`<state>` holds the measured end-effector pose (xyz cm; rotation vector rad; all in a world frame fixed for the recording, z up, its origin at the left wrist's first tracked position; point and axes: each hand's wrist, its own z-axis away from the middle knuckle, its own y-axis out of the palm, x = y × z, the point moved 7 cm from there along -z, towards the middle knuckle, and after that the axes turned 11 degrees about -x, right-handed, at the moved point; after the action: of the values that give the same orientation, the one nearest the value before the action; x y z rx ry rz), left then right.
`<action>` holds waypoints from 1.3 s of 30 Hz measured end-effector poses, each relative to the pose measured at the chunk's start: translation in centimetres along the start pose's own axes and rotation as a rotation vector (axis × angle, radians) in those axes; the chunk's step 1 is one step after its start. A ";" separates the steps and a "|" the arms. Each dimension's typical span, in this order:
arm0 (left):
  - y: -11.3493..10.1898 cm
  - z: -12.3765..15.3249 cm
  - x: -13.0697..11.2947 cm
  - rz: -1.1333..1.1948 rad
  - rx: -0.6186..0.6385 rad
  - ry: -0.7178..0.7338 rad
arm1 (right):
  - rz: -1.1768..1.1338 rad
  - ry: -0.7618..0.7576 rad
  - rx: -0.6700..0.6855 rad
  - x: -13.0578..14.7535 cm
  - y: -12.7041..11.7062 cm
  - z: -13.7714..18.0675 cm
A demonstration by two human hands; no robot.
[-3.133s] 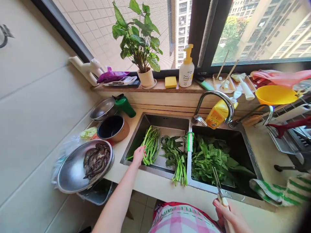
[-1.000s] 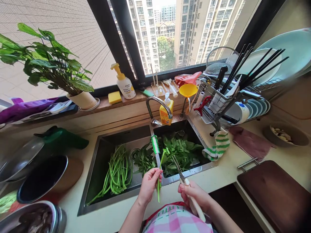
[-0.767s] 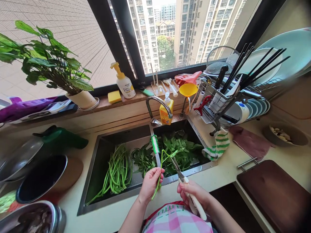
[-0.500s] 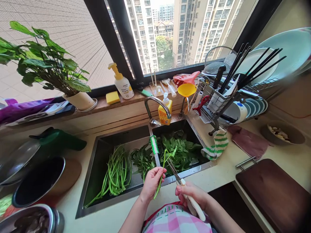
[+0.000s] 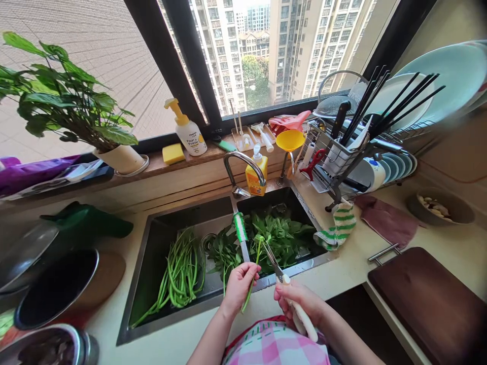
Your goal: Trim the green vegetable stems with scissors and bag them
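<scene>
My left hand (image 5: 239, 285) pinches a green vegetable stem (image 5: 259, 252) between thumb and fingers, its upper end pointing away from me over the sink divider. In my right hand (image 5: 299, 303) are white-handled scissors (image 5: 280, 271), fingers wrapped around the handles. The blades point up and left, close beside the stem's upper end; whether they touch it I cannot tell. Cut stems (image 5: 182, 271) lie heaped in the left basin. Leafy greens (image 5: 279, 230) fill the right basin, and a smaller bunch of leaves (image 5: 225, 251) sits left of the divider.
A green-and-white wrapped strip (image 5: 240, 226) lies over the sink divider. The faucet (image 5: 243, 157) arches behind it, beside a yellow bottle (image 5: 256, 175). A dish rack (image 5: 338, 157) stands at the right, above a striped cloth (image 5: 337, 228). Pots (image 5: 57, 284) crowd the left counter.
The leafy side sprig at the stem's upper end no longer shows; the tip looks shorter and barer. Both hands stay nearly in place, and the view has shifted slightly.
</scene>
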<state>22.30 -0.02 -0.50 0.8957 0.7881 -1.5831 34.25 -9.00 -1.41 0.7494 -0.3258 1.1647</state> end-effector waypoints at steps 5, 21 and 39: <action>-0.1 -0.2 0.3 -0.081 0.026 0.106 | 0.049 -0.072 -0.079 1.0 0.0 -0.2; -11.0 -3.2 2.2 0.114 -0.346 -0.038 | 0.079 -0.070 -0.290 0.0 -3.4 -1.3; -24.2 -8.5 5.5 -0.480 -0.583 -0.099 | 0.124 0.009 -0.386 -2.1 -3.0 -0.2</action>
<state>-0.96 8.95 -8.70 0.2073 1.3711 -1.6440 36.14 -10.90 -3.90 0.3895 -0.5769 1.1753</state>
